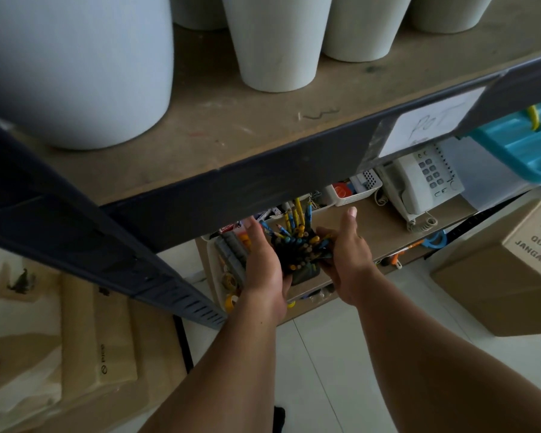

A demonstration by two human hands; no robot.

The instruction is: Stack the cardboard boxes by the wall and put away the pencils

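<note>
Bundled pencils [298,246] between left hand [262,263] and right hand [349,257] (cupped grip)

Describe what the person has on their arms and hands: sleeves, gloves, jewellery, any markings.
Nothing is worn on either. The left hand and right hand are bare: no gloves, rings or plasters show. The left forearm and right forearm are bare too, with no sleeve, watch, bracelet or marking in view down to the picture's bottom edge.

Yellow-blue pencils [298,243] in dark holder [306,275]
</note>
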